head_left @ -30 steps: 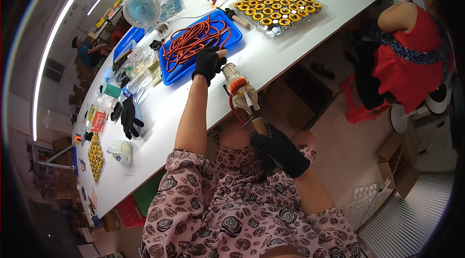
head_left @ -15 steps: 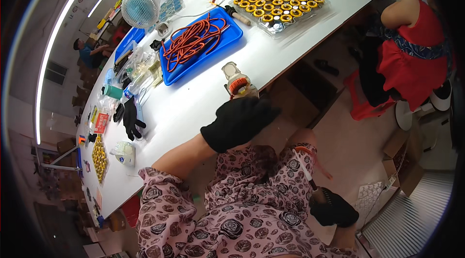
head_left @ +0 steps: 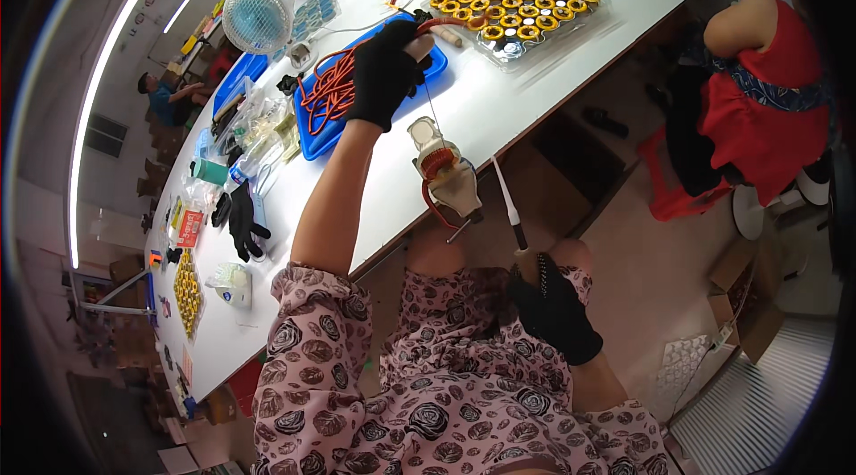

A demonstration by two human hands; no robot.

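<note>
One blue tray (head_left: 312,146) of red cords (head_left: 332,93) is lying on the white tabletop (head_left: 504,105), the gloved left hand (head_left: 388,75) is gripping a reddish strand (head_left: 456,22) over it, an orange coil (head_left: 437,163) is sitting in a pale clamp (head_left: 462,191) at the near edge, and a white-tipped tool (head_left: 511,210) is pointing upward from the right hand's (head_left: 551,307) closed grip.

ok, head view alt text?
Gloved left hand grips reddish wire by a blue tray; right hand holds a wooden-handled tool, white tip clear of a wound toroidal core in a holder at the edge of a table.
</note>
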